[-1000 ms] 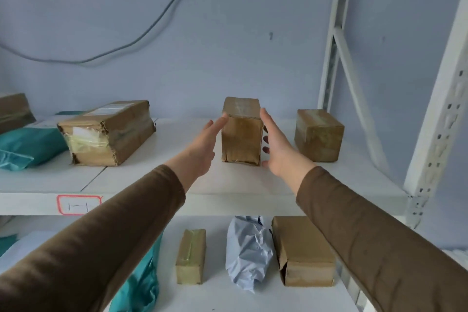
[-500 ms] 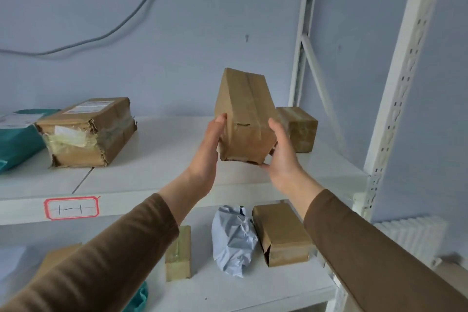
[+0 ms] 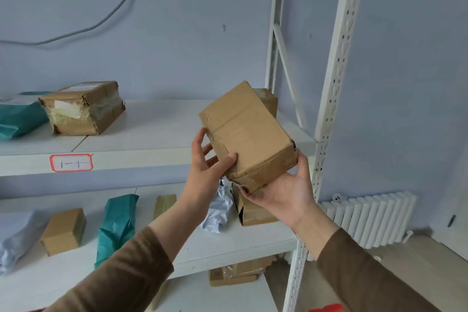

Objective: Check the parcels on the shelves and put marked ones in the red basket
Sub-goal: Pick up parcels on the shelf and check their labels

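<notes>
Both my hands hold one brown box [image 3: 247, 132] up in front of the shelves, clear of the upper shelf [image 3: 141, 132], tilted with a long face toward me. Left hand [image 3: 206, 172] grips its near left edge, thumb curled over the top face, fingers behind. Right hand [image 3: 286, 190] cups the lower right corner from below, thumb up along the end face. Tape seams run over the box; I can't make out any mark on it.

Upper shelf: a battered taped carton [image 3: 83, 109] at left, a teal bag [image 3: 20, 116] just beside it, a second small box [image 3: 266, 102] partly hidden behind the held one. A red-edged label [image 3: 71, 162] sits on the shelf's front lip.

Lower shelf [image 3: 228, 243]: a small box [image 3: 64, 230], a teal parcel [image 3: 116, 228], a grey bag [image 3: 15, 238] at far left, a crumpled white bag [image 3: 217, 210], an open-flapped box [image 3: 253, 213].

A red sliver [image 3: 326, 308] shows at the bottom edge; can't tell if it is the basket.
</notes>
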